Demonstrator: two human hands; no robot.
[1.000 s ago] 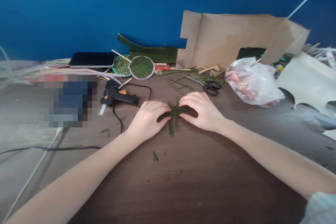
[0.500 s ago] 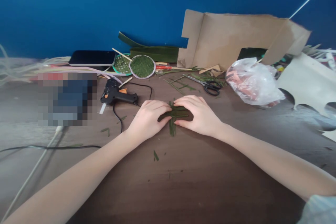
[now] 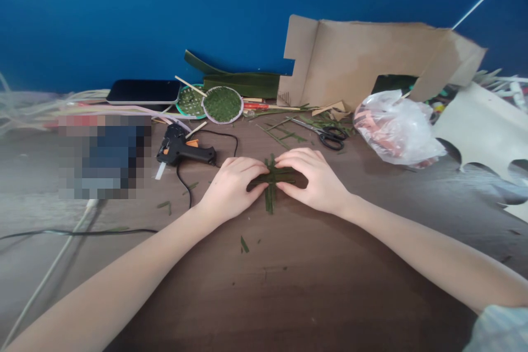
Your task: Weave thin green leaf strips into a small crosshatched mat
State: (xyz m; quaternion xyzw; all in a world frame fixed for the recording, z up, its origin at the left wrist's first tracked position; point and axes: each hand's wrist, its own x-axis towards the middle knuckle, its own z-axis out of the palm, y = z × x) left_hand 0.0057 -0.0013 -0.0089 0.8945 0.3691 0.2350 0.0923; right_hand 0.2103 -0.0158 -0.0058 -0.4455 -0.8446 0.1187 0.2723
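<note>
Narrow green leaf strips (image 3: 270, 198) lie crossed on the tabletop in front of me, some running toward me and others sideways. My left hand (image 3: 234, 184) curls round the left side of the crossing, thumb below and fingertips above, pressing on the strips. From the other side my right hand (image 3: 315, 180) grips them the same way, thumb and fingers bent in a C. The sideways ends are partly hidden under both hands. Beyond the hands stands a small round woven leaf fan (image 3: 223, 105) with a pale rim, in front of a green-rimmed one (image 3: 190, 101).
A black glue gun (image 3: 185, 146) with its cord lies left of my hands. Scissors (image 3: 330, 136) and leaf scraps sit behind them. At the right are a plastic bag (image 3: 400, 129) and cut white card (image 3: 487, 126); cardboard (image 3: 350, 55) leans on the blue wall. A phone (image 3: 143, 91) lies at back left.
My right fingers and thumb have shifted slightly on the crossed strips. The left hand keeps nearly the same place, and the strips have barely moved.
</note>
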